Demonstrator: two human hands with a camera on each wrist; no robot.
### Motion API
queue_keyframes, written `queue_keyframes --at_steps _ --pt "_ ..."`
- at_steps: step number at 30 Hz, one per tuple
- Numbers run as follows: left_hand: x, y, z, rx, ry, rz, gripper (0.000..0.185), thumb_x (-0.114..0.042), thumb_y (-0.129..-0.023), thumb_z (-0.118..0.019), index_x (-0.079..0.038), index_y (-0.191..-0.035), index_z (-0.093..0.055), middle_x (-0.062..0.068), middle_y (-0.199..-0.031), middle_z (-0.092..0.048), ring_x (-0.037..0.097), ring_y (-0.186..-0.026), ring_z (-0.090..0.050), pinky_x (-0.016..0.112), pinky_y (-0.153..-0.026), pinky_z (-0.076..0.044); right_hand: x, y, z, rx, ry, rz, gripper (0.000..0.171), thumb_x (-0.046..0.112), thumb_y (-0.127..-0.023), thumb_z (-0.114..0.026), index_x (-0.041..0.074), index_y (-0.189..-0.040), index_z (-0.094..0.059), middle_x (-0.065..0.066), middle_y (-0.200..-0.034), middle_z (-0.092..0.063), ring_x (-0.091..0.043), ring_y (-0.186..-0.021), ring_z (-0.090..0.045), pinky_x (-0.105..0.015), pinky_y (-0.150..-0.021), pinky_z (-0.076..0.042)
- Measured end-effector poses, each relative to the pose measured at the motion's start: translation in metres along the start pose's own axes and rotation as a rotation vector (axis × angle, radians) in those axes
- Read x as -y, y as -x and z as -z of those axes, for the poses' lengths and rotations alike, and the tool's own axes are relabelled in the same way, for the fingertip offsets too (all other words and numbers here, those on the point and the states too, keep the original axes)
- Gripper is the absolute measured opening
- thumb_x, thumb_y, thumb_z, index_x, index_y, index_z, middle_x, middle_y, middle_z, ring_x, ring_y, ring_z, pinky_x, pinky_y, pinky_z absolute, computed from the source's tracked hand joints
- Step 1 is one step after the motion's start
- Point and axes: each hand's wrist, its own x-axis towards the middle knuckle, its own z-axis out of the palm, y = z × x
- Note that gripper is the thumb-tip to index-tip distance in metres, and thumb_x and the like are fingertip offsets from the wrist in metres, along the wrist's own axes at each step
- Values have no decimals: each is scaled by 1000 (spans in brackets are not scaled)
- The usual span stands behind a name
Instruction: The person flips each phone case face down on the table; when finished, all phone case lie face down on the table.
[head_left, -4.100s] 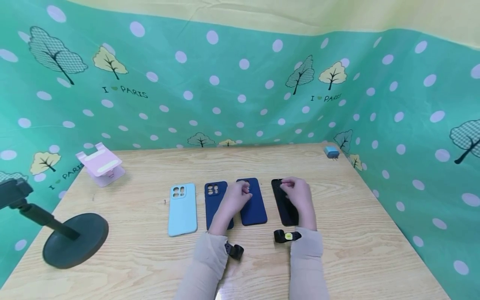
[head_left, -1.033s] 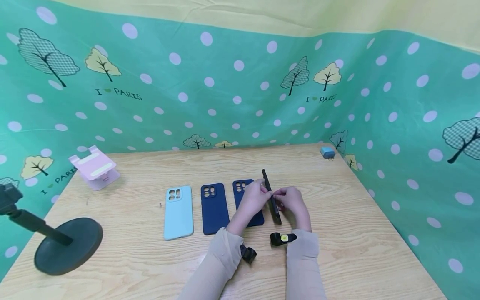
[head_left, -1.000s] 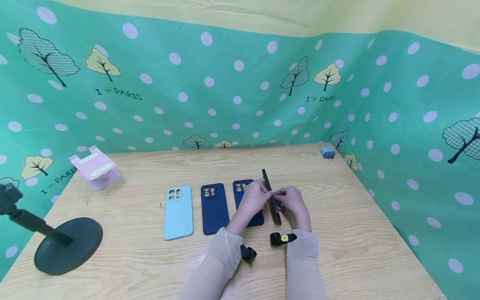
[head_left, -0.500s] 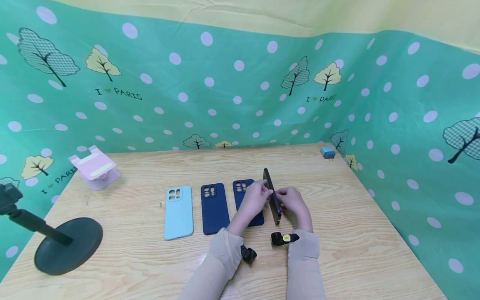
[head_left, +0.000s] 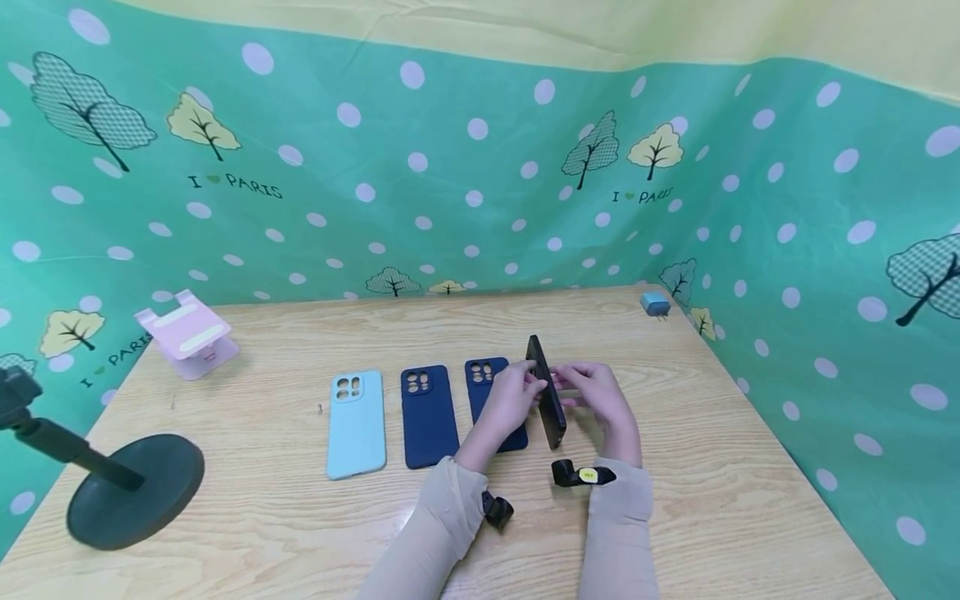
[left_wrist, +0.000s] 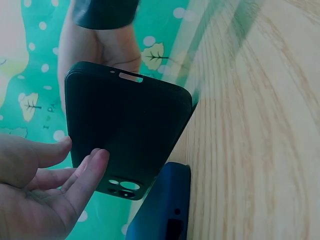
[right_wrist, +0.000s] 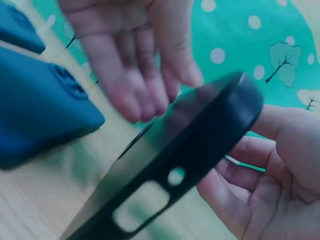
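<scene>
A black phone case (head_left: pixel 547 396) stands on its long edge above the wooden table (head_left: pixel 712 467), between my two hands. My right hand (head_left: pixel 576 388) grips it from the right, fingers curled behind it (right_wrist: pixel 260 175). My left hand (head_left: pixel 534 385) touches its left face with straight fingers (left_wrist: pixel 82 177). The case's camera cutout (left_wrist: pixel 125 186) points away from me. Left of it lie a dark blue case (head_left: pixel 489 392) partly under my left hand, a second dark blue case (head_left: pixel 427 415) and a light blue case (head_left: pixel 356 423), all flat in a row.
A pink phone stand (head_left: pixel 187 333) sits at the back left. A black stand with a round base (head_left: pixel 127 487) is at the front left. A small blue charger (head_left: pixel 655 304) lies at the back right corner. Green patterned cloth walls the table on three sides.
The black case lay flat four seconds ago and now stands on edge in my hands. Over the last second my right hand shifted slightly right and the case tilted a little.
</scene>
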Motion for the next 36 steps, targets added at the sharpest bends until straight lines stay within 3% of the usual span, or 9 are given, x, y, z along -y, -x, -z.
queue_keyframes --at_steps 8,14,18,23,27,32,36 --pt "5 -1 -5 29 -5 17 42 -9 -93 -63 8 -131 -54 11 -83 -67 23 -70 -68 19 -53 -47 5 3 2 18 26 3 41 23 -96 -61 -9 -122 -61 -19 -116 -66 -6 -86 -65 -29 -73 -59" --pt "9 -1 -7 74 -66 62 36 -11 -93 -64 5 -125 -59 3 -67 -60 12 -54 -54 19 -49 -39 8 5 3 1 61 0 37 17 -94 -63 -9 -121 -62 -20 -120 -65 -3 -87 -62 -26 -71 -57" --pt "11 0 -8 90 -116 75 30 -11 -92 -65 5 -117 -63 -1 -66 -54 9 -55 -48 19 -51 -37 8 6 6 -21 88 0 36 15 -94 -61 -9 -120 -62 -22 -122 -63 -1 -88 -59 -23 -69 -56" --pt "15 -2 -11 95 -174 58 12 -9 -91 -66 1 -87 -65 -3 -66 -51 9 -58 -47 19 -54 -36 6 7 10 -38 112 -6 36 15 -95 -60 -10 -121 -61 -22 -124 -61 -2 -90 -56 -25 -69 -55" --pt "15 -3 -12 117 -214 51 23 -10 -91 -66 -6 -71 -56 -3 -62 -48 10 -56 -46 19 -52 -35 4 8 12 -56 137 -19 35 15 -95 -59 -9 -121 -61 -21 -122 -61 -3 -91 -56 -27 -72 -56" --pt "13 -3 -14 156 -236 74 14 -11 -92 -64 2 -88 -64 -4 -61 -47 9 -55 -46 20 -54 -36 2 8 16 -69 147 -40 34 14 -96 -58 -8 -122 -61 -21 -122 -61 -3 -90 -56 -26 -72 -56" --pt "12 -3 -15 171 -241 93 26 -11 -93 -63 8 -111 -63 -2 -64 -52 10 -59 -50 23 -61 -42 -1 9 20 -81 168 -60 35 15 -97 -56 -8 -123 -60 -21 -123 -61 -4 -88 -56 -23 -70 -54"
